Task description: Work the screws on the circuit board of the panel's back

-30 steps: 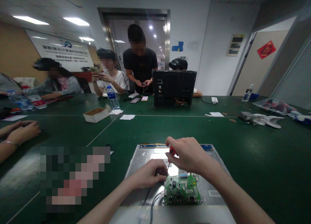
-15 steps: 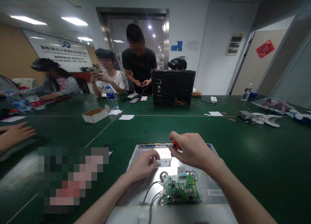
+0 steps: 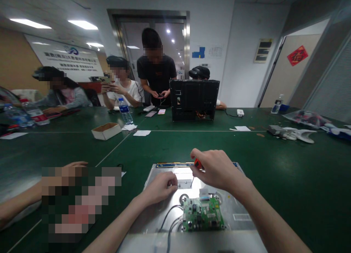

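A screwdriver [image 3: 197, 164] with an orange-red and black handle is gripped in my right hand [image 3: 216, 169], its thin shaft slanting down to a small plate [image 3: 184, 184] on a silver metal display panel [image 3: 236, 205]. My left hand [image 3: 161, 185] rests on the panel left of that plate, fingers curled in; whatever they may hold is hidden. Nearer to me, a green circuit board [image 3: 203, 213] lies on the panel, with a ribbon cable [image 3: 204, 194] at its far edge and dark wires [image 3: 169, 223] on its left.
A co-worker's arm [image 3: 24, 200] reaches in at left beside a blurred-out area. Across the green table [image 3: 274, 172] stand a black casing [image 3: 194, 99], an open cardboard box [image 3: 106, 131] and a water bottle [image 3: 125, 111]. Grey and white parts [image 3: 290, 133] lie at right. Several people are opposite.
My left hand has drawn slightly back from the plate, its fingers curling closer. My right hand and screwdriver stay nearly in place. At left, the co-worker's arm has reached further in.
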A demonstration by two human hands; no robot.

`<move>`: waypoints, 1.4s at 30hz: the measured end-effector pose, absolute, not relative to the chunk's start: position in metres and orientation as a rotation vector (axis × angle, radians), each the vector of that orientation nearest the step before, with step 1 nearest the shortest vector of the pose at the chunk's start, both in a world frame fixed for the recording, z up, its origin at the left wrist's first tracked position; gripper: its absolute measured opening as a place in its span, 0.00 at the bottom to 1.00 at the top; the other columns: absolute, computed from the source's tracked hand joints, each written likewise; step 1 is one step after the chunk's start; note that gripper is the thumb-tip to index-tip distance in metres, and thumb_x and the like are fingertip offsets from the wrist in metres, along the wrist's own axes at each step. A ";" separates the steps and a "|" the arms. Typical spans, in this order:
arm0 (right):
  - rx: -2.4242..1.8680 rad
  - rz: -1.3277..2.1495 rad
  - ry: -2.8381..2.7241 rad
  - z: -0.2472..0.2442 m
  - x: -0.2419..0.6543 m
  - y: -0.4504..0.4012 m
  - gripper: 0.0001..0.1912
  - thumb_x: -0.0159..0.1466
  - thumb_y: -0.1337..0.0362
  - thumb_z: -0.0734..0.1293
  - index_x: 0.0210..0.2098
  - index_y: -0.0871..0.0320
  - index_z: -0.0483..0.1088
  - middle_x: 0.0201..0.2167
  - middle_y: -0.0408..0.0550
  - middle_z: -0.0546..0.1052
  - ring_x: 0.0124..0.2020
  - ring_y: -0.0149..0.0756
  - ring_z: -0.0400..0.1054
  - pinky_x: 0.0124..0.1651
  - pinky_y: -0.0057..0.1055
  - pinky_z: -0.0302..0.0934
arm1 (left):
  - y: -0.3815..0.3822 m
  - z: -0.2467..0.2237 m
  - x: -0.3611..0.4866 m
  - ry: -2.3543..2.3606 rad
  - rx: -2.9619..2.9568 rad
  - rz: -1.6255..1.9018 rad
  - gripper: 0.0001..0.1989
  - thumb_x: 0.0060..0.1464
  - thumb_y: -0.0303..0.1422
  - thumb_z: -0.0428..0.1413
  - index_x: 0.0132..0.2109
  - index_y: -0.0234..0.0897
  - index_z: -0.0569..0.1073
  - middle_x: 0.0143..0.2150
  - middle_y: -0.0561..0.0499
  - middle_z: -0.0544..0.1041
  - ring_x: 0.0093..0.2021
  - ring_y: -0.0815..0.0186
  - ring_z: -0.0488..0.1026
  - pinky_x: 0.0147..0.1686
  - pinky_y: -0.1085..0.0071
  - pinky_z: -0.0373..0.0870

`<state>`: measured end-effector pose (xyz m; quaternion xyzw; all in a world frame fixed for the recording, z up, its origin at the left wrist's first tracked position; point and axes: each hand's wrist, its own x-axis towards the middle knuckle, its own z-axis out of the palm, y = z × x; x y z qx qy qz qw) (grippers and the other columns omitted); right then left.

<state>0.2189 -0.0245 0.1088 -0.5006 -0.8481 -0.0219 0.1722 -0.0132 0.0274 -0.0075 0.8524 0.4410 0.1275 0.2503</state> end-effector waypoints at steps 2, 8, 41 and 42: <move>-1.422 -0.063 -2.409 0.110 0.219 -0.025 0.07 0.65 0.63 0.65 0.42 0.57 0.70 0.28 0.45 0.80 0.25 0.34 0.68 0.27 0.30 0.39 | 0.027 -0.008 -0.014 1.184 2.320 0.346 0.04 0.54 0.28 0.55 0.33 0.35 0.75 0.32 0.51 0.74 0.34 0.62 0.70 0.35 0.70 0.62; -1.445 -0.066 -2.425 0.112 0.218 -0.025 0.07 0.65 0.62 0.65 0.42 0.57 0.70 0.28 0.46 0.80 0.26 0.34 0.69 0.27 0.30 0.40 | 0.023 -0.005 -0.014 1.110 2.310 0.323 0.05 0.55 0.29 0.55 0.33 0.35 0.75 0.30 0.52 0.72 0.31 0.63 0.68 0.32 0.71 0.61; -1.431 -0.059 -2.423 0.116 0.219 -0.029 0.06 0.66 0.63 0.65 0.41 0.57 0.69 0.29 0.46 0.80 0.26 0.34 0.70 0.28 0.30 0.41 | 0.000 0.016 -0.004 0.909 2.342 0.344 0.07 0.57 0.26 0.52 0.37 0.35 0.76 0.35 0.50 0.79 0.36 0.62 0.73 0.38 0.70 0.65; -1.423 -0.050 -2.433 0.117 0.219 -0.030 0.05 0.66 0.63 0.65 0.41 0.57 0.69 0.30 0.46 0.80 0.27 0.34 0.70 0.28 0.30 0.41 | -0.005 0.020 -0.001 0.908 2.351 0.350 0.08 0.57 0.25 0.52 0.37 0.36 0.76 0.35 0.50 0.79 0.37 0.62 0.73 0.39 0.69 0.65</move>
